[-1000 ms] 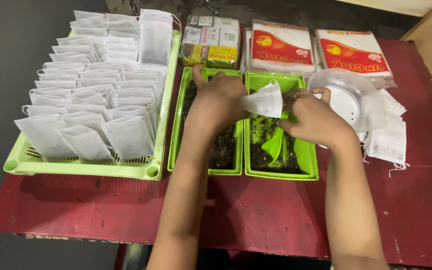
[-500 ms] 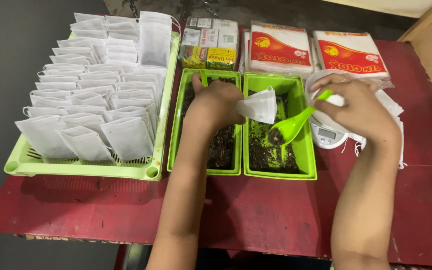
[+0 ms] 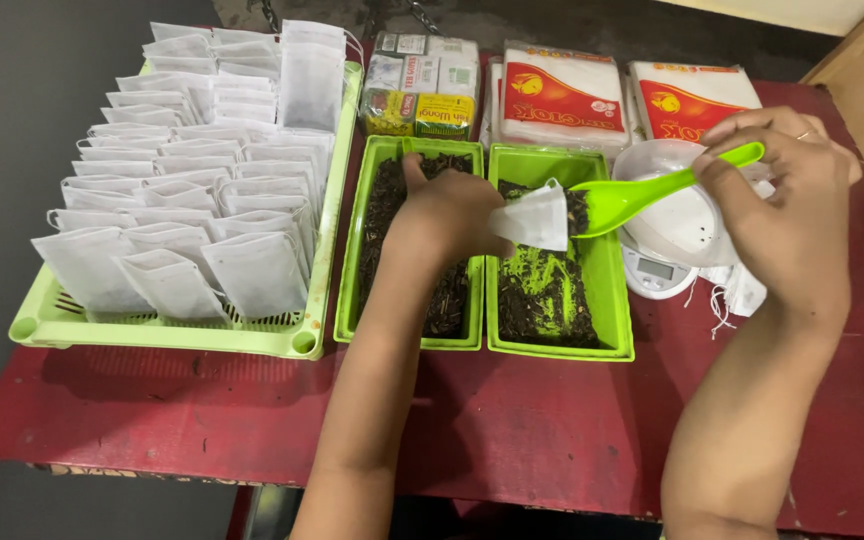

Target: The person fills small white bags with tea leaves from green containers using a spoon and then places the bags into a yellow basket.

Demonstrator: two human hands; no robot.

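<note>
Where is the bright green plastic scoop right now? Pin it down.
In the head view, the bright green plastic scoop is right of centre, held by the right hand, its bowl at the small white paper pouch over the right green tray.

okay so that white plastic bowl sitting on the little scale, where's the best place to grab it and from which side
Probably the bowl's near rim, on the side toward the person, taken from above with a thumb-and-fingers grip. It sits open and slightly tilted on the scale, the right hand with the green scoop crosses its far side, and the green tray crowds its left.
</note>
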